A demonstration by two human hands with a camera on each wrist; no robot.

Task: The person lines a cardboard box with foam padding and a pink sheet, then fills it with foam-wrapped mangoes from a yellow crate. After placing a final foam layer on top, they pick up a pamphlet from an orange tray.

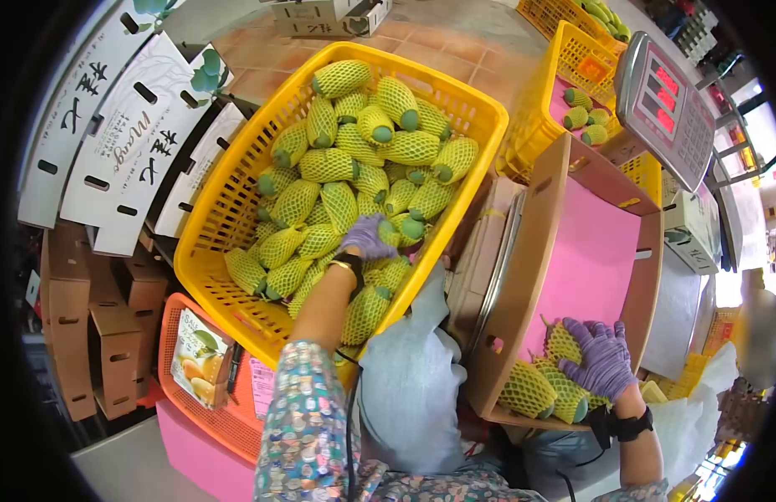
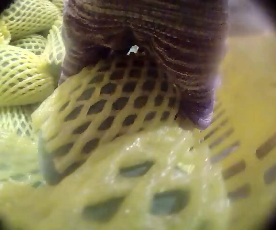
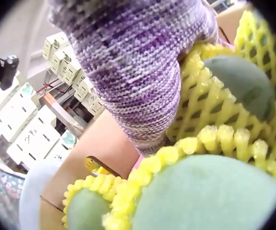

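Many green mangoes in yellow foam nets (image 1: 329, 165) fill a yellow basket (image 1: 212, 197). The gloved left hand (image 1: 370, 238) reaches into its near right part. In the left wrist view, that hand's fingers (image 2: 195, 72) curl round a netted mango (image 2: 114, 103). A cardboard box (image 1: 522, 289) with a pink lining (image 1: 590, 251) stands at the right, with several netted mangoes (image 1: 530, 389) at its near end. There the gloved right hand (image 1: 601, 358) rests against a netted mango (image 1: 562, 343), its fingers extended and spread. The right wrist view shows the glove (image 3: 133, 67) beside netted mangoes (image 3: 209, 191).
A scale with red digits (image 1: 666, 100) stands beyond the box, near a yellow crate (image 1: 564, 63) holding more fruit. White cartons (image 1: 124, 134) and brown cartons (image 1: 116, 335) stand at the left. An orange basket (image 1: 174, 335) holds a leaflet (image 1: 202, 361). Grey cloth (image 1: 409, 385) lies between basket and box.
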